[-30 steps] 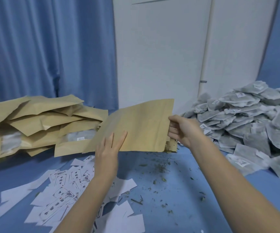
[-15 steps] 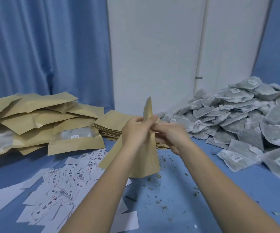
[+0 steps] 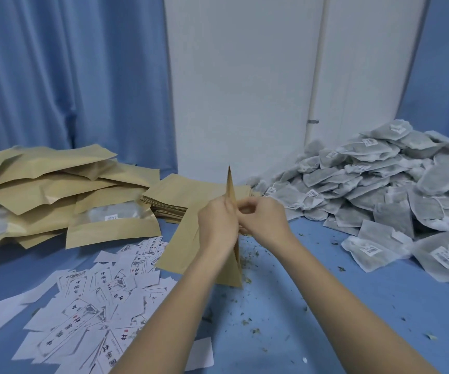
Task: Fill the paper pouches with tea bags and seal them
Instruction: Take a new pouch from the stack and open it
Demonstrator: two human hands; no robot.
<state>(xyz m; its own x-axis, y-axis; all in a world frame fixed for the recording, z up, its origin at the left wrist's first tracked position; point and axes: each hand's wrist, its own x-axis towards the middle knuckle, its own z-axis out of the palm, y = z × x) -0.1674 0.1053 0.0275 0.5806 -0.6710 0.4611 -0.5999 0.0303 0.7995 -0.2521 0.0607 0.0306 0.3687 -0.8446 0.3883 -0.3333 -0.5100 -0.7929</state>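
Fingers (image 3: 247, 206) of both hands curl onto the upper edge of one brown paper pouch (image 3: 191, 247), the left hand (image 3: 216, 221) pinching it from the left and the right hand (image 3: 265, 220) from the right, thumbs and fingertips meeting at its mouth. Below the fingers lies a blue cloth-covered surface (image 3: 326, 306) strewn with dry tea crumbs. Beyond them stands a white panelled wall (image 3: 245, 90), with blue curtains (image 3: 69, 76) to their left and more blue at the far right. The held pouch stands on edge, its long axis close to upright, one sharp corner pointing up above the fingers and its lower end touching the cloth just beneath the wrists. It looks flat, plain and kraft-coloured, seen nearly edge-on. Behind the fingers sits a stack of flat pouches (image 3: 169, 201). Left of them lie filled pouches (image 3: 56, 190) with clear windows, and printed paper labels (image 3: 96, 306) lower left. Right of the fingers rises a heap of grey tea bags (image 3: 379, 190).
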